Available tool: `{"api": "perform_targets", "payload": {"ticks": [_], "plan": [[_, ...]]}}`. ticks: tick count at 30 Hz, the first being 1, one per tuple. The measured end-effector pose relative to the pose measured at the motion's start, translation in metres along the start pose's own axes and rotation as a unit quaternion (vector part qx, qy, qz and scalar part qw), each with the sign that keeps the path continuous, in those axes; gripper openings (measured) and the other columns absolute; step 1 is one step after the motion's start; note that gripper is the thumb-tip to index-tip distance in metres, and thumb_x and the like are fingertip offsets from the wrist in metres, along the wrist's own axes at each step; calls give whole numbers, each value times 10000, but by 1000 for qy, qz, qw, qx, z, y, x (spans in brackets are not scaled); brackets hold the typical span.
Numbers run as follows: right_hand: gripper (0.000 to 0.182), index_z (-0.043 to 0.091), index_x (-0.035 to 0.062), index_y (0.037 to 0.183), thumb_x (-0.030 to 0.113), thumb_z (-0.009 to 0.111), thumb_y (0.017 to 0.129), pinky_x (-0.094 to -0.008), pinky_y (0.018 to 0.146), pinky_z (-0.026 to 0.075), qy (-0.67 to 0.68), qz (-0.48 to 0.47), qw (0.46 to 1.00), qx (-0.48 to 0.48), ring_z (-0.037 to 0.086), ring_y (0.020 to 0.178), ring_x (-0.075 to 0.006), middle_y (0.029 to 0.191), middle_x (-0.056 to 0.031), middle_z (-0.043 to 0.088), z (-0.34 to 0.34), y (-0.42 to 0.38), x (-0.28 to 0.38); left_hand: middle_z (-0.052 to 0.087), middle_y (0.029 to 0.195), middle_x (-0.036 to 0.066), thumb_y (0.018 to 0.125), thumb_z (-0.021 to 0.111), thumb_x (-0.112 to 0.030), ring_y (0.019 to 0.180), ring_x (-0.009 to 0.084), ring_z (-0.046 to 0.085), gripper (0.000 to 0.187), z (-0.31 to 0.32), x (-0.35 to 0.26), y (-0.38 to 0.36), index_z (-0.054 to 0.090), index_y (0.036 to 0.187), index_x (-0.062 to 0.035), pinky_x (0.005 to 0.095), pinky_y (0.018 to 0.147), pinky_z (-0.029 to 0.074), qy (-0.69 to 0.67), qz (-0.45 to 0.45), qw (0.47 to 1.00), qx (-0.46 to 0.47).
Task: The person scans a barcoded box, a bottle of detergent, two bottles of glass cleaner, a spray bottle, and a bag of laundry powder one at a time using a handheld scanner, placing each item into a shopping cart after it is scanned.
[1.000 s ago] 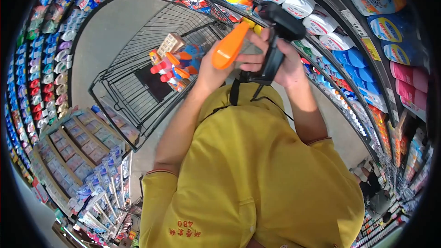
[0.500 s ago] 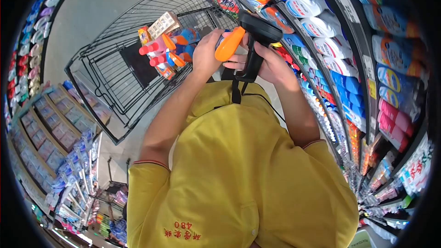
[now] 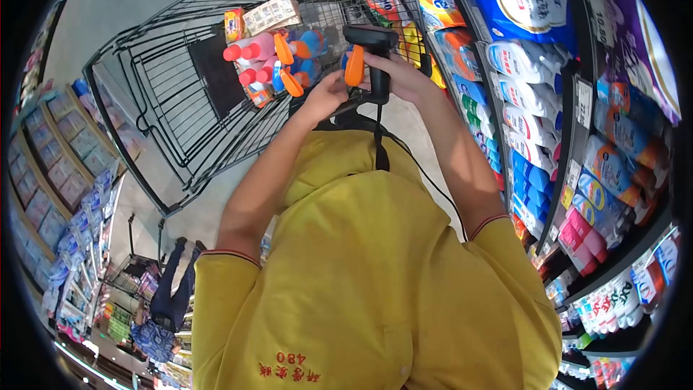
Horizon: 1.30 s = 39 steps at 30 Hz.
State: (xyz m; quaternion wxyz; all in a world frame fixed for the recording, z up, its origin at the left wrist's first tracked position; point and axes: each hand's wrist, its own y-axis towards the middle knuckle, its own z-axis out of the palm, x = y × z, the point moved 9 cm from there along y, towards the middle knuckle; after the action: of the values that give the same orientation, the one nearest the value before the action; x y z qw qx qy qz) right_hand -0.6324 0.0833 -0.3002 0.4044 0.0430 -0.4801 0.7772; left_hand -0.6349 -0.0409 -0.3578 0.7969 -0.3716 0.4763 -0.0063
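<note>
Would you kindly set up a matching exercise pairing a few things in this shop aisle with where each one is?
Things:
1. black handheld barcode scanner
2. orange plastic bottle
3. pink bottles with red caps
4. white detergent bottles

Places:
A. on the shelf at the right
B. gripped in the right hand
C. lying in the black wire shopping trolley
D. held by the left hand, beside the scanner

Pairs: 1-B, 2-D, 3-C, 4-A

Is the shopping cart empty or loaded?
Loaded, partly. The shopping cart holds pink and blue bottles with orange caps and a box at its near end; the rest of the basket shows bare wire.
</note>
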Motion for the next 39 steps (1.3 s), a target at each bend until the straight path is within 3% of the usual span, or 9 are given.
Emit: {"api": "perform_targets", "payload": {"ticks": [2,8,9,15,22,32,35,38,39], "plan": [[466,509,68,1240,323,649,875,-326,831,545,-9,30,999,-24,628,961,-168,1129,-82,592,-3,20,-8,585,1143,96,771,504,58,1035,172,568,681,-14,-6,-3,312,1415,-55,285,872,439,-44,-12,996,-77],[407,527,81,1167,302,670,856,-329,714,546,-3,75,995,-66,642,872,-172,1019,-72,624,-6,74,-48,598,1033,63,747,497,73,957,154,576,658,-34,-3,13,358,1377,-55,278,818,448,-76,-43,992,-91],[395,525,95,1168,294,667,856,-346,716,545,1,94,994,-59,637,872,-170,1004,-61,618,-4,81,-55,560,997,28,737,521,-3,884,114,542,679,-39,5,13,350,1391,-66,215,709,419,-58,-69,992,-91],[402,491,133,1184,287,663,855,-375,728,548,37,129,988,-77,626,921,-187,1043,-56,591,-1,103,-92,550,1002,14,751,553,-84,925,119,538,700,-55,35,7,321,1410,-123,301,792,438,-57,-212,971,-96],[467,435,127,1227,265,661,843,-412,743,558,80,115,987,-79,627,924,-223,1100,-106,562,-10,119,-114,559,1071,10,775,553,-96,1001,135,541,697,-62,73,14,291,1418,-163,344,859,432,-116,-237,958,-116],[366,483,70,1184,242,598,881,-366,758,545,77,67,988,-115,649,915,-276,1026,-117,632,-18,46,-73,537,1177,12,833,517,-133,1019,167,531,523,-78,78,9,414,1345,-167,371,901,433,-145,-232,951,-145],[285,487,91,1107,168,605,859,-365,702,575,113,21,985,-129,659,751,-239,926,-141,635,-42,6,-57,538,1172,22,813,541,-149,997,183,524,500,-78,73,-7,435,1302,-146,379,868,439,-135,-224,949,-174],[246,517,61,1060,151,616,854,-344,688,574,70,-41,978,-192,652,723,-214,843,-99,609,-71,-41,-39,560,1166,41,820,561,-168,997,199,554,507,-86,72,-29,446,1309,-101,369,884,443,-82,-220,953,-190],[253,524,56,1060,153,625,849,-331,660,568,35,-70,971,-226,643,703,-192,844,-79,600,-86,-56,-34,578,1161,60,825,570,-188,1006,211,569,527,-99,84,-30,437,1322,-74,359,892,444,29,-169,968,-185]]}}
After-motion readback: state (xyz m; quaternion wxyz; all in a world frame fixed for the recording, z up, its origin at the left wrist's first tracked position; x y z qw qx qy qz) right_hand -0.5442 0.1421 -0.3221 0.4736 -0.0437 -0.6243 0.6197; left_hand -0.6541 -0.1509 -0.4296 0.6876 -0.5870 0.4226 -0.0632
